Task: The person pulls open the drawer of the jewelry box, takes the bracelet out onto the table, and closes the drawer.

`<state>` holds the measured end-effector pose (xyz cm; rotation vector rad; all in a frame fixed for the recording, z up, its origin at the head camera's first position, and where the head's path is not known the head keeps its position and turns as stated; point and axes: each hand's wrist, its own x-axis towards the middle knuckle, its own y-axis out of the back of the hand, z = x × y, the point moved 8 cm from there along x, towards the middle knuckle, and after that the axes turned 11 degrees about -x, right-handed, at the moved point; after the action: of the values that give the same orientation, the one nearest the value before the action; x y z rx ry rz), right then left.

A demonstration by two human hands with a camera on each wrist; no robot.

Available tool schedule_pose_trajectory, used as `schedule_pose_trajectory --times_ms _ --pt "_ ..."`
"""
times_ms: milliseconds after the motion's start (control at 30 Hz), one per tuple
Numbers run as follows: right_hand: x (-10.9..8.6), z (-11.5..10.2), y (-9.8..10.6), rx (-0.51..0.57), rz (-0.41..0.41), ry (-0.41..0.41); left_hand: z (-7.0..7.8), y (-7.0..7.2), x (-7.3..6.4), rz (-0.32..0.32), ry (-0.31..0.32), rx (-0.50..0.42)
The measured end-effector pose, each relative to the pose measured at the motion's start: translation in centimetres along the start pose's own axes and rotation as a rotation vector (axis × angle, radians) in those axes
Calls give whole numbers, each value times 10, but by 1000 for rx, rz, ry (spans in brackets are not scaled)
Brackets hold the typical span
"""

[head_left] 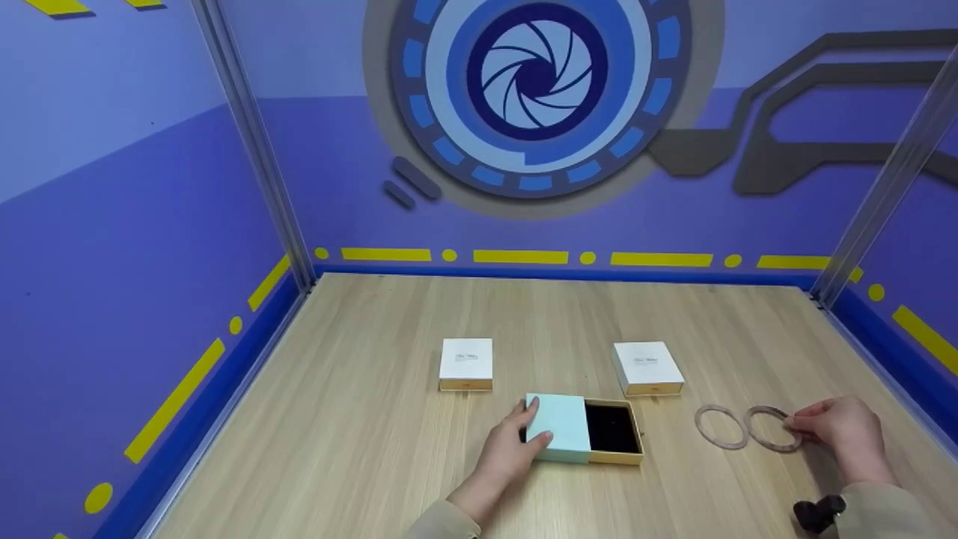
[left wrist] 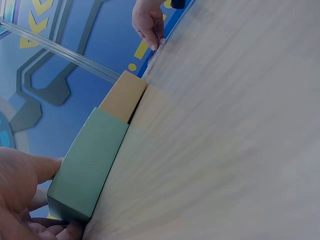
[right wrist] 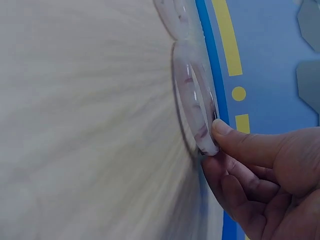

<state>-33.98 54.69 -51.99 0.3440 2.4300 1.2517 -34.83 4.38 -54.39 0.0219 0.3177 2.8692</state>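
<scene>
My left hand (head_left: 505,453) grips the closed end of a light teal sliding box (head_left: 557,427), thumb on the near side and fingers round the far side. Its tan drawer (head_left: 638,445) is pulled out to the right, showing a black lining with nothing in it. At the right, my right hand (head_left: 842,434) pinches the right edge of a bangle (head_left: 775,448) between thumb and fingers. A second bangle (head_left: 722,443) lies flat just left of it. In the right wrist view, the pinched bangle (right wrist: 192,100) looks pale and translucent with reddish-brown streaks.
Two white boxes with small print stand farther back on the wooden table (head_left: 374,449): one white box (head_left: 467,359) at left, another white box (head_left: 648,365) at right. Blue panels (head_left: 150,247) with metal corner posts enclose the table's back and sides.
</scene>
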Motion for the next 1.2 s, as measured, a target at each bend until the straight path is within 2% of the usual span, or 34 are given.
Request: schedule_pose_trajectory --times_ms 200,400,967,1200 --pt "-1 1 1 -65 23 38 1 0 0 -2 2 -5" --pt "-3 2 2 -67 45 48 2 0 0 -6 -1 -4" --pt "-5 4 0 -3 41 3 4 1 -1 1 0 10" --pt "-4 3 -2 -9 28 -13 2 1 -1 3 9 9"
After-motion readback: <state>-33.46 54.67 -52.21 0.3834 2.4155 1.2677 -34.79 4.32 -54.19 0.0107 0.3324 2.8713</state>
